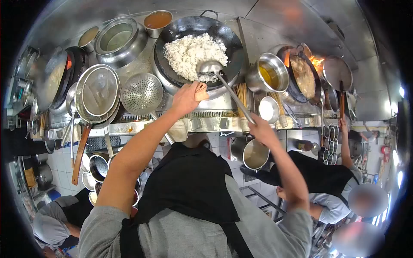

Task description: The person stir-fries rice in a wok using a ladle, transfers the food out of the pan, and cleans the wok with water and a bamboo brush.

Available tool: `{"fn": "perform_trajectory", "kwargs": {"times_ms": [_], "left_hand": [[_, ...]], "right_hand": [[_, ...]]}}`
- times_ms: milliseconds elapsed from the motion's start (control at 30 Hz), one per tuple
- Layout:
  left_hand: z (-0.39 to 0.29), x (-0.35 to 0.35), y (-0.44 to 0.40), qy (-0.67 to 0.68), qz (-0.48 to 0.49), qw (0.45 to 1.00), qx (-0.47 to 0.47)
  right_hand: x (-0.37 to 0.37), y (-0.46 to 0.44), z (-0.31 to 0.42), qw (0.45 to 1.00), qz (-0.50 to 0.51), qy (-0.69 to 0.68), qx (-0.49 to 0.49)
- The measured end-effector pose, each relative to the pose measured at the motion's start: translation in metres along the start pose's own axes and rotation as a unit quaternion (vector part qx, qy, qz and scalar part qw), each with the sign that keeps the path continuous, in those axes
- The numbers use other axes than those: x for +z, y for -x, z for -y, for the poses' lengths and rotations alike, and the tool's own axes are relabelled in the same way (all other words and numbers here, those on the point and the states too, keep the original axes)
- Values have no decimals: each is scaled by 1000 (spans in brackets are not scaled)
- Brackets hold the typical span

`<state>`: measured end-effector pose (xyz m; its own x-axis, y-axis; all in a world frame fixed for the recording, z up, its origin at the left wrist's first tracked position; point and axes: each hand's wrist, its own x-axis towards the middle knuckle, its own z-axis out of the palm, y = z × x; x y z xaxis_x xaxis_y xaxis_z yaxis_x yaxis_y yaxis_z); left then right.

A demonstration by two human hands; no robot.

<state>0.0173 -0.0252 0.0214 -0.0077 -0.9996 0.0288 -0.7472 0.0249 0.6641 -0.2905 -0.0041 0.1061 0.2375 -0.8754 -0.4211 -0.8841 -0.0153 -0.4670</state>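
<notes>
Where the loose white cooked rice (189, 49) lies: heaped in a wide, round, black metal wok (234, 49), spread over its middle and toward its near side.
Left hand (185, 99): placed at the wok's near rim; a small tan folded pad (201, 92), its material unclear, is gripped with the fingers curled closely around it.
Right hand (263, 132): the long steel ladle (233, 94) is grasped by its handle, the fingers closed in a fist.
Ladle bowl: rested against the rice at its near right edge, with the handle slanted down toward the right hand.
Left of the wok: a round, perforated steel skimmer (142, 92) is seen, with a round wire-mesh strainer (101, 88) beyond it.
Right of the wok: yellow liquid is held in a deep steel pot (260, 77); farther over, orange flames (317, 64) are seen beside a second dark wok (303, 75).
Neighbouring station: a long brown handle (342, 105) is gripped by another person's hand (343, 124).
</notes>
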Motion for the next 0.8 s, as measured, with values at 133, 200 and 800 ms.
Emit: {"fn": "perform_trajectory", "kwargs": {"times_ms": [133, 200, 800], "left_hand": [[8, 8, 1, 11, -21, 1000, 9], [8, 9, 3, 14, -27, 1000, 10], [-17, 20, 52, 78, -153, 983, -57]], "right_hand": [[45, -47, 6, 995, -77, 33, -52], [20, -31, 9, 998, -40, -28, -44], [-91, 53, -8, 978, 151, -146, 8]]}}
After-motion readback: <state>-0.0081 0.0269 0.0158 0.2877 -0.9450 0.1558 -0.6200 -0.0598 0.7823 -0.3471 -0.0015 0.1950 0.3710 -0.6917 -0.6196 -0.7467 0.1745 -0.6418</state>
